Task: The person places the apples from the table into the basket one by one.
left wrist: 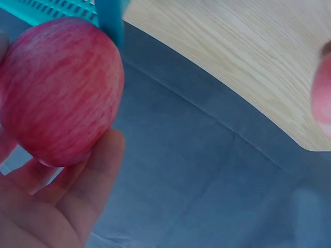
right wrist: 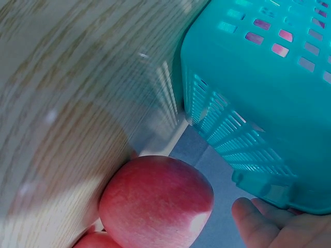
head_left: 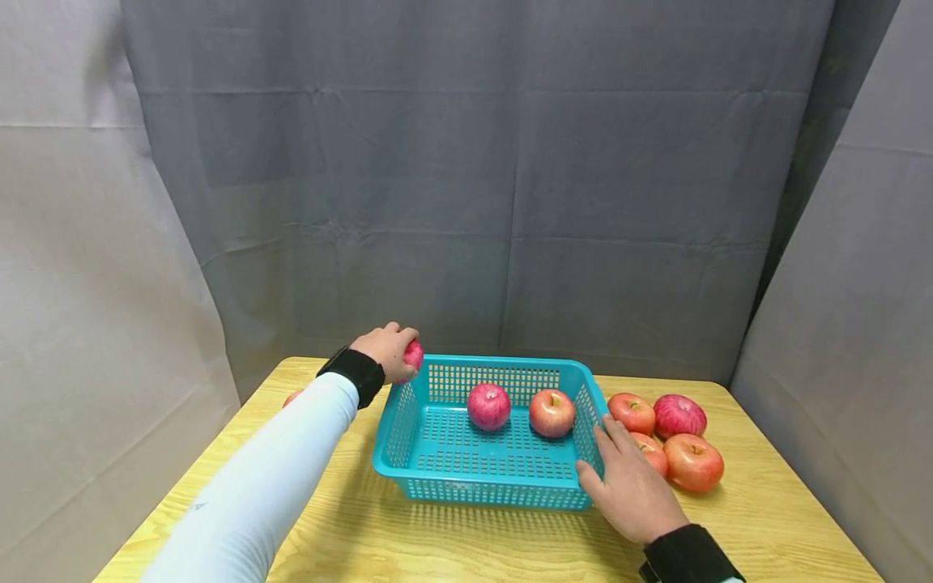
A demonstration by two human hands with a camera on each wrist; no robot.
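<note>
My left hand (head_left: 382,350) grips a pinkish-red apple (head_left: 413,359) at the back left corner of a turquoise plastic basket (head_left: 496,491). The left wrist view shows this apple (left wrist: 62,93) large, with fingers around its lower side and the basket's edge close behind. Inside the basket sit two apples, a deep pink one (head_left: 488,406) near the middle and a red-yellow one (head_left: 551,413) to its right. My right hand (head_left: 634,490) lies at the basket's right side, fingers extended along the rim. In the right wrist view its fingertips (right wrist: 251,219) are right at that rim.
Several apples (head_left: 694,463) cluster on the wooden table (head_left: 466,542) to the right of the basket, close to my right hand. Another apple (head_left: 291,397) at the left is mostly hidden by my left sleeve. Grey cloth (head_left: 466,202) hangs behind the table.
</note>
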